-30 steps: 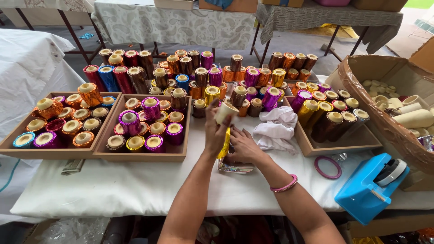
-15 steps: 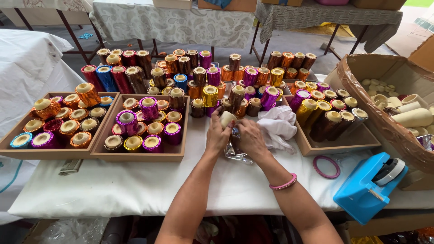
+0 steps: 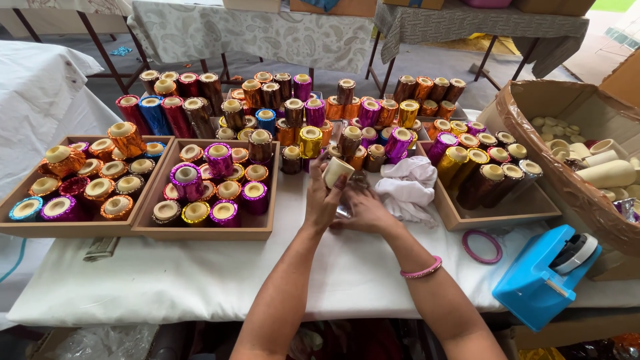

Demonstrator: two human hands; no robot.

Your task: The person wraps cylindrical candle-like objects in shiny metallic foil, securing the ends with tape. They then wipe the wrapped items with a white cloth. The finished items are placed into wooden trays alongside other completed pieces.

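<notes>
Head view: your left hand (image 3: 325, 200) holds a bare cream cylinder (image 3: 337, 171) at the counter's (image 3: 200, 273) middle.
Left fingers (image 3: 319, 181) wrap the cylinder from below & behind; it sits above the palm, top end sticking clear. Right hand (image 3: 363, 210) lies just beside, fingers curled on sth small underneath, can't tell what. Counter has a white cloth; wooden trays (image 3: 207, 230) of foil-wrapped cylinders to the left & ahead, white rag (image 3: 408, 187) by the right hand, blue tape dispenser (image 3: 543, 277) at right. More covered tables behind. Cylinder's long axis tilts up & to the right, open end facing away from you.
</notes>
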